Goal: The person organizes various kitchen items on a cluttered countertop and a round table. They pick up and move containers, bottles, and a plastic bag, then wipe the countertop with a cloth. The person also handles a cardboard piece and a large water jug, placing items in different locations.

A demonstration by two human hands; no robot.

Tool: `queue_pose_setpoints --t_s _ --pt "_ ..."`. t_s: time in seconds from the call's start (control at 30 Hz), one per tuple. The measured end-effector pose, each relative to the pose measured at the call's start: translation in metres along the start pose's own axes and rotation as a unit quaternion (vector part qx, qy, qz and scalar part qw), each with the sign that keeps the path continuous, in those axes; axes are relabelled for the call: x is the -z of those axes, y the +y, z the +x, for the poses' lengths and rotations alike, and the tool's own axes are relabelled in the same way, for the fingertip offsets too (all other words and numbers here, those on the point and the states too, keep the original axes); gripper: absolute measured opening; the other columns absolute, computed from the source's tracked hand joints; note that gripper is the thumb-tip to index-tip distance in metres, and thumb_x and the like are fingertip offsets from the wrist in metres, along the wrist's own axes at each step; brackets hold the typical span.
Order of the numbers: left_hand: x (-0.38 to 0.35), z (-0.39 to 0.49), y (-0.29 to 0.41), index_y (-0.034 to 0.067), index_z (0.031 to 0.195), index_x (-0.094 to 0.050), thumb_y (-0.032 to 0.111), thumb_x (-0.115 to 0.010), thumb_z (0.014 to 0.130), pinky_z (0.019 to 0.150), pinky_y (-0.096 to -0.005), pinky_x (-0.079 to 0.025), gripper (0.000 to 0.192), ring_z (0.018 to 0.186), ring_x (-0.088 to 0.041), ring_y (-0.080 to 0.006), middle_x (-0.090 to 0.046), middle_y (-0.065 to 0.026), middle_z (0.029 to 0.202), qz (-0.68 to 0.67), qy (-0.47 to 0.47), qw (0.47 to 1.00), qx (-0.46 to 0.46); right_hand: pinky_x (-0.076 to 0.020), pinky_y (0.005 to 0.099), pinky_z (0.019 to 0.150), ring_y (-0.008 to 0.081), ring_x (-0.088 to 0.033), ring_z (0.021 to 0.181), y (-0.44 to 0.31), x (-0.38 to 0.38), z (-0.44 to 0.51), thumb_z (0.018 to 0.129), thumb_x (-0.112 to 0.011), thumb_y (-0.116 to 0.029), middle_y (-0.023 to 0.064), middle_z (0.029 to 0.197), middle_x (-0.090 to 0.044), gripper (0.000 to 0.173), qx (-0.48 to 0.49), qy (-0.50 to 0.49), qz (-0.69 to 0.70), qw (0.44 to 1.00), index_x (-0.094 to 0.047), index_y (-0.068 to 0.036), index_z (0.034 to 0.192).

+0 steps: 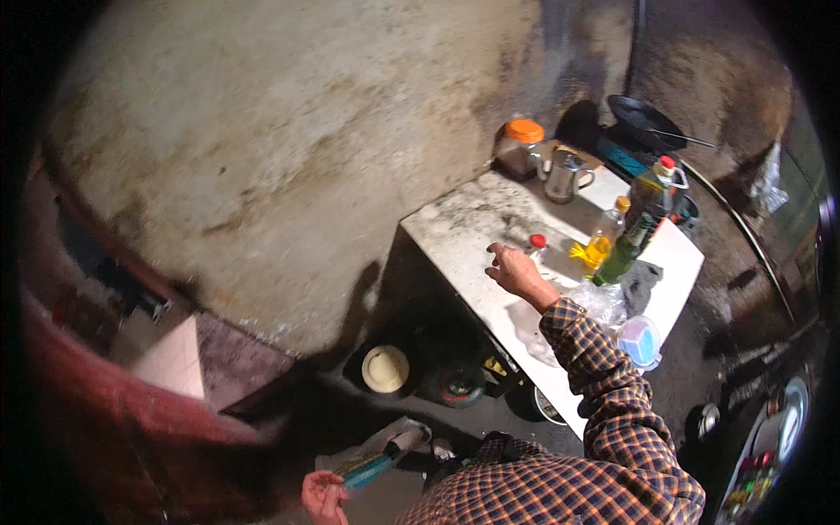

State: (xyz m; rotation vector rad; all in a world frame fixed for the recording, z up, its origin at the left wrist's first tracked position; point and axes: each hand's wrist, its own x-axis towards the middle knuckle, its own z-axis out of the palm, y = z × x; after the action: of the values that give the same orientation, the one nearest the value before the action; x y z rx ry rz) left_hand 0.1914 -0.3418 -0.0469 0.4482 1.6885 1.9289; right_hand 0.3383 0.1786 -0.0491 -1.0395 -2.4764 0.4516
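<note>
My right hand (517, 270) reaches over the white tabletop (453, 246), its fingers apart and nothing visible in them. Close beside it stands a small container with a red cap (537, 241), partly hidden by the hand. Low in the view, my left hand (323, 497) grips one end of a long object with a teal strip (367, 471) and a pale, see-through part; its exact kind is unclear. On the table to the right of my right hand are a bottle of yellow oil (598, 249), a green glass bottle (620, 256) and a crumpled clear plastic bag (600, 302).
Further back stand an orange-lidded jar (524, 131), a metal kettle (562, 176), a large red-capped jug (656, 184) and a black wok (646, 121). A plastic container with a blue inside (639, 342) sits at the table's near edge. A cream bowl (385, 369) lies low beside the table.
</note>
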Motion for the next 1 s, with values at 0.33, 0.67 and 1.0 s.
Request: queue_pose_setpoints --t_s 0.33,0.67,1.0 --pt "-0.003 0.083 0.058 0.003 0.109 -0.053 0.006 -0.055 0.086 0.056 -0.0212 -0.04 0.024 0.061 -0.048 -0.0096 -0.06 -0.0081 0.087 0.015 -0.026 0.999 0.021 -0.0451 0.0459 0.081 0.0417 -0.058 0.092 0.149 0.009 0.072 0.077 -0.054 -0.01 0.03 0.092 -0.06 0.038 -0.311 0.25 0.071 0.914 -0.048 0.004 0.113" --pt "-0.046 0.139 0.086 0.004 0.108 -0.052 0.013 -0.056 0.086 0.053 -0.0207 -0.04 0.024 0.059 -0.044 -0.0091 -0.056 -0.0061 0.083 0.084 0.081 0.992 0.052 -0.0432 0.0436 0.089 0.0361 -0.05 0.109 0.26 0.047 0.146 0.08 -0.056 -0.005 0.0187 0.12 -0.05 0.054 -0.492 0.356 0.056 0.792 -0.037 -0.01 0.13" --pt "-0.078 0.157 0.095 0.005 0.105 -0.052 0.01 -0.056 0.085 0.049 -0.022 -0.038 0.021 0.055 -0.043 -0.0093 -0.055 -0.0068 0.08 0.126 0.124 0.981 0.076 -0.0342 0.0444 0.1 0.0417 -0.033 0.124 0.313 0.045 0.178 0.076 -0.068 -0.023 0.0215 0.14 -0.029 0.067 -0.425 0.377 -0.009 0.823 -0.035 -0.02 0.134"
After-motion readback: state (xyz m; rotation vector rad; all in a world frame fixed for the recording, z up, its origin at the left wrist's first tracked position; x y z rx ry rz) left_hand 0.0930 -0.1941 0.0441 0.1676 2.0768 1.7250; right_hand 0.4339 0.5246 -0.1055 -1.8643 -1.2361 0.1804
